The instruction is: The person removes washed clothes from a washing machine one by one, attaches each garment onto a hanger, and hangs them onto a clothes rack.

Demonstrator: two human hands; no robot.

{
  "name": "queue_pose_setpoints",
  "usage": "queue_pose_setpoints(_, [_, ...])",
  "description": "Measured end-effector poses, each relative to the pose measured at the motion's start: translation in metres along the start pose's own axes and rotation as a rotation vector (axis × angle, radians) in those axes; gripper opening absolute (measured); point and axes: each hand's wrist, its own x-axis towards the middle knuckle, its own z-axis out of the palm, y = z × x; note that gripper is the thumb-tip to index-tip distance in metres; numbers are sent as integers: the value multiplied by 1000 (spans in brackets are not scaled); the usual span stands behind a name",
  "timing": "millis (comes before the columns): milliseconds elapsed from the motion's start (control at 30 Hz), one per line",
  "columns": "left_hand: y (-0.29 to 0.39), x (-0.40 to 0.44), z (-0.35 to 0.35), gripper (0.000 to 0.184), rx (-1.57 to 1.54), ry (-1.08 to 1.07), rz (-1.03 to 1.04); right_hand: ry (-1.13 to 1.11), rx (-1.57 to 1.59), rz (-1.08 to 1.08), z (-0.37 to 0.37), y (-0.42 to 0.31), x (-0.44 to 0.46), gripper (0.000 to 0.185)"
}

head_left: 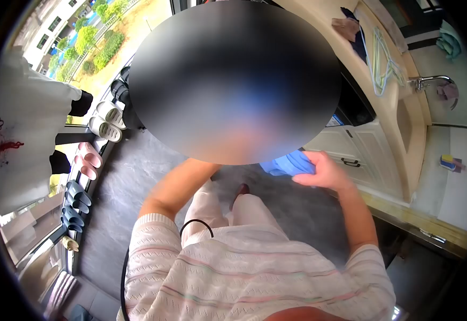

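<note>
Two bare forearms (177,187) reached forward from a cream openwork knit top with thin coloured stripes (265,278). Right hand (327,170) was clamped on a bunched bright blue fabric piece (289,163), thumb on the side nearer the body. Fabric was in front of the person, above the dark grey marbled floor (116,198); its far end ran into the big blurred oval. Left hand was lost in that blur: couldn't tell if its fingers were apart or together, or if it touched the fabric.

Right side: white panelled cabinet door (372,166) with a black bar handle (350,162), near the right hand. Above it, pale plastic clothes hangers (384,61) lay on the beige countertop (369,24), near a curved chrome faucet (434,79).

Left side, along the window: pair of white slide sandals (105,128), then pink slippers (88,160), then two blue-grey pairs (77,197). White garment with a red print (25,107) hung beside them.
</note>
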Motion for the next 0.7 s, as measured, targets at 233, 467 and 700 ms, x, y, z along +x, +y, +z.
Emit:
queue_pose_setpoints(233, [131,-42,-60,32,-13,-1,-114,406,-463,-218,-18,49,-98,33])
queue_pose_setpoints(467, [262,-50,-112,15,153,431,103,826,-313,-297,-30,19,-216,24])
queue_pose_setpoints(700, [304,-44,-133,12,431,602,370,736,-65,-118,-1,77,-265,26])
